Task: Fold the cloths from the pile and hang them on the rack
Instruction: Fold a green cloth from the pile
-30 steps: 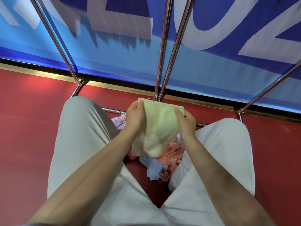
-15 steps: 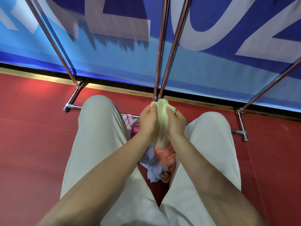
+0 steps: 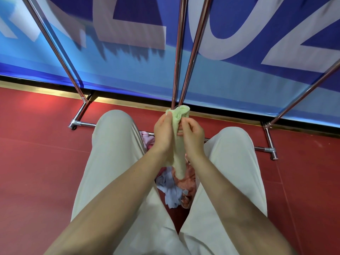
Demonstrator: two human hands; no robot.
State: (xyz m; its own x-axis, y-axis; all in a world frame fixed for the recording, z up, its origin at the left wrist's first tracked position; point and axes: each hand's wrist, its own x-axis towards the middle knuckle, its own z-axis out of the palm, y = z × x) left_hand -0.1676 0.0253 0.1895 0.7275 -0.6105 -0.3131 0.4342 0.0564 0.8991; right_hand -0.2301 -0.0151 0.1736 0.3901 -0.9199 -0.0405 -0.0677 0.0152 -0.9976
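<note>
while pinched btwn left hand (image 3: 164, 134) & right hand (image 3: 191, 133) | green cloth (image 3: 179, 144) hangs folded

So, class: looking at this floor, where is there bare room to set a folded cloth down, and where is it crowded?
Bare red floor lies left of the left trouser leg, and more right of the right trouser leg, inside the rack's base bar. Between the knees it is crowded: the cloth pile fills it, under the green cloth both hands hold.
</note>
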